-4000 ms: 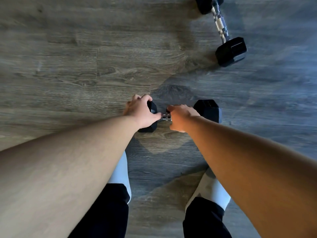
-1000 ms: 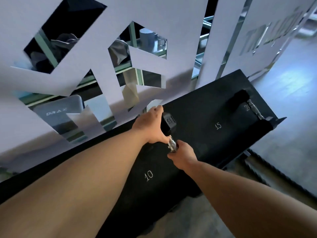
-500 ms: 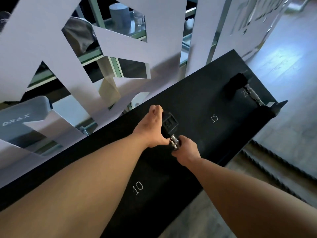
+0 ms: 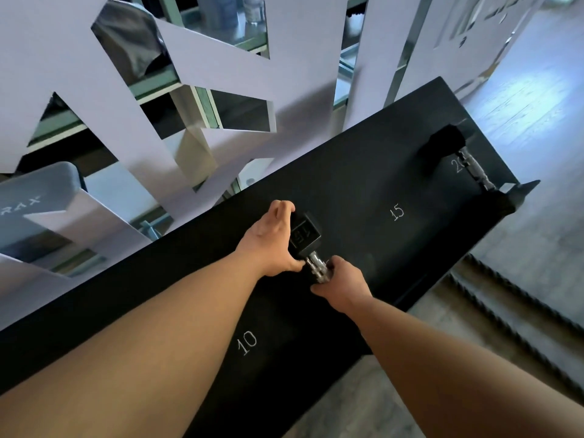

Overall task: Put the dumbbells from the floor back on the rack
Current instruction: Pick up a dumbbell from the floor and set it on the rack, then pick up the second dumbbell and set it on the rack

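**Op 1:** Black metal fills most of my view: the rack point(image 4: 363, 191), a long sloped shelf running from lower left to upper right, with 10, 15 and 20 written on it in white. Behind it I see a pale partition point(image 4: 63, 74) with angular cut-outs.

**Op 2:** And the floor?

**Op 1:** Grey wood-look floor point(image 4: 537, 99) to the right, and a dark ribbed mat point(image 4: 493, 298) just past the rack's near edge.

**Op 2:** Where's the dumbbell you're carrying?

**Op 1:** My dumbbell point(image 4: 308, 243) sits over the shelf between the 10 and the 15, nearer the 15. Its far head faces me with "15" on it; the near head is hidden behind my right hand. I can't tell whether it rests on the shelf or hangs just above.

**Op 2:** Hands?

**Op 1:** My left hand point(image 4: 271, 241) is cupped against the left side of the far head, thumb by the handle. My right hand point(image 4: 343, 284) is clenched round the knurled steel handle.

**Op 2:** Anything else on the rack?

**Op 1:** One other dumbbell point(image 4: 448, 145) lies at the far right end, across the 20 mark.
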`<state>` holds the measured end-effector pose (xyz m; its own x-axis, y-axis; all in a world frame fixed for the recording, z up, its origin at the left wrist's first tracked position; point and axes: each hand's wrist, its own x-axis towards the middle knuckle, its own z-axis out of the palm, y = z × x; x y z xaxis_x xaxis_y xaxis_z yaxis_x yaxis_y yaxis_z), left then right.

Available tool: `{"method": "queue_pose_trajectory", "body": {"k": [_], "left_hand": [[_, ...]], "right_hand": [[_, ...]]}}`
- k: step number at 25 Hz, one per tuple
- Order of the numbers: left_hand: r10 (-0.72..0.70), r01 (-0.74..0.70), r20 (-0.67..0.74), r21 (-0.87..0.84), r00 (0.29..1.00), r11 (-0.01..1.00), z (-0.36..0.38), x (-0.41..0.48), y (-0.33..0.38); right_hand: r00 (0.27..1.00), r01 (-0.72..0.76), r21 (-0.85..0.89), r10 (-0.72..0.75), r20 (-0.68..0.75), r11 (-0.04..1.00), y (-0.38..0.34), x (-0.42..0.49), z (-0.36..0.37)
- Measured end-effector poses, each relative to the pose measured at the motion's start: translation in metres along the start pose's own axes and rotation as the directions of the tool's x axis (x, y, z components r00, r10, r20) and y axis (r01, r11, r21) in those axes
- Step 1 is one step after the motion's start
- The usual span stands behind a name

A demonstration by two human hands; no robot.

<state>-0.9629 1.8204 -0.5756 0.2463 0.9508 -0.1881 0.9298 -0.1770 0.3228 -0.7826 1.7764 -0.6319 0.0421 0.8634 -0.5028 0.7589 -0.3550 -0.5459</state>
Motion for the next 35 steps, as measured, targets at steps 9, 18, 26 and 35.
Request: {"method": "queue_pose_trajectory", "body": {"k": [9,18,26,35], "left_hand": [[-0.092,0.091,-0.050,-0.028,0.994,0.995,-0.027,-0.026,0.046],[-0.148,0.144,-0.137,-0.041,0.979,0.989,-0.066,-0.150,0.163],[-0.284,0.266,-0.122,-0.143,0.951,0.953,0.005,-0.351,0.353],[-0.353,0.351,0.035,-0.231,0.935,0.908,0.104,-0.478,0.421]], "right_hand": [[0.992,0.085,-0.018,-0.086,-0.092,0.996,-0.005,-0.046,-0.031],[0.955,0.235,-0.027,-0.236,-0.182,0.972,0.050,-0.174,-0.134],[0.949,0.257,-0.104,-0.271,-0.160,0.961,0.223,-0.382,-0.176],[0.984,0.180,-0.179,-0.179,0.027,0.967,0.350,-0.478,-0.142]]}}
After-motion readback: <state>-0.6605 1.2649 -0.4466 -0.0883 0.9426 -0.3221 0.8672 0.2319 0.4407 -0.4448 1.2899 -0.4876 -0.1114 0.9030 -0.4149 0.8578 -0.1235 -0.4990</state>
